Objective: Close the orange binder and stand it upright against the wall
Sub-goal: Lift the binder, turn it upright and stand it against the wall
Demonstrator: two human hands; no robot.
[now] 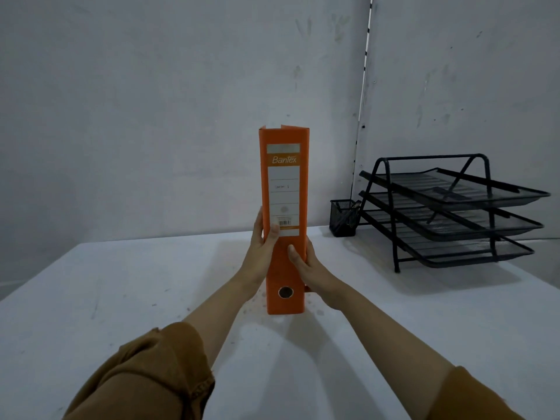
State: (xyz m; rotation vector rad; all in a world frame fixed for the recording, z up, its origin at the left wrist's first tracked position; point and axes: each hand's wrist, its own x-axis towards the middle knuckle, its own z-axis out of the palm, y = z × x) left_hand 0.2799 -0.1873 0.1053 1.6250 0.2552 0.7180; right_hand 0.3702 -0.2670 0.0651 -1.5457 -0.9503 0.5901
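The orange binder (pixel 284 201) is closed and upright, its spine with a white label and a finger hole facing me. It stands at the middle of the white table (pixel 121 298), some way in front of the grey wall (pixel 151 101). My left hand (pixel 263 244) grips its left side, thumb on the spine. My right hand (pixel 306 262) grips the right side lower down, thumb also on the spine. Whether the bottom edge touches the table I cannot tell.
A black three-tier mesh letter tray (pixel 448 213) stands at the back right of the table. A small black mesh pen cup (pixel 344 218) sits beside it near the wall corner. The table's left edge runs diagonally at the left.
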